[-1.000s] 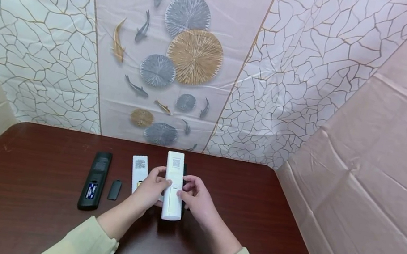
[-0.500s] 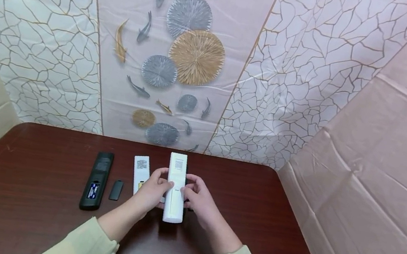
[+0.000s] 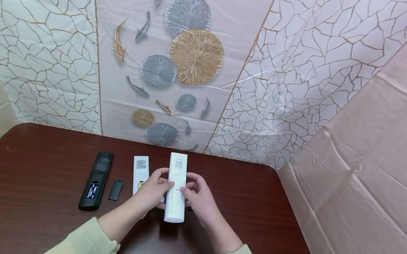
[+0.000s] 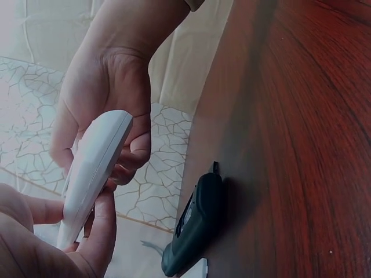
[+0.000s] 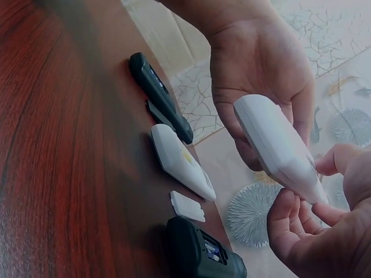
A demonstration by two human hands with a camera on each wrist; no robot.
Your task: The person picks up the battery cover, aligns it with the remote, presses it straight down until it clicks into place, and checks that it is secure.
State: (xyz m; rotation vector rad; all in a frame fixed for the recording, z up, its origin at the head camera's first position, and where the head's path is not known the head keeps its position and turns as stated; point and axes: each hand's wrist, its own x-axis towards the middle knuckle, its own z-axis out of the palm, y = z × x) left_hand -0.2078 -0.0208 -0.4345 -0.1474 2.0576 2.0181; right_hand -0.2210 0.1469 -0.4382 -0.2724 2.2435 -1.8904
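Observation:
A white remote control is raised above the table, its back with a printed code turned up. Its battery cover appears to sit in place. My left hand grips its left side, thumb on the back and fingers underneath. On the other side my right hand holds it likewise, thumb near the cover's upper edge. The left wrist view shows the white remote from its side, between both hands. Beneath the hands lies a black remote with batteries showing in its compartment, mostly hidden in the head view.
Left on the brown table lies another black remote, batteries exposed, beside a black battery cover. A second white remote lies nearer the hands, with a yellow patch showing. A white battery cover lies close by.
The white remote and both hands have shifted slightly to the right. My right thumb has moved a little up along the remote's back. Things on the table stay put.

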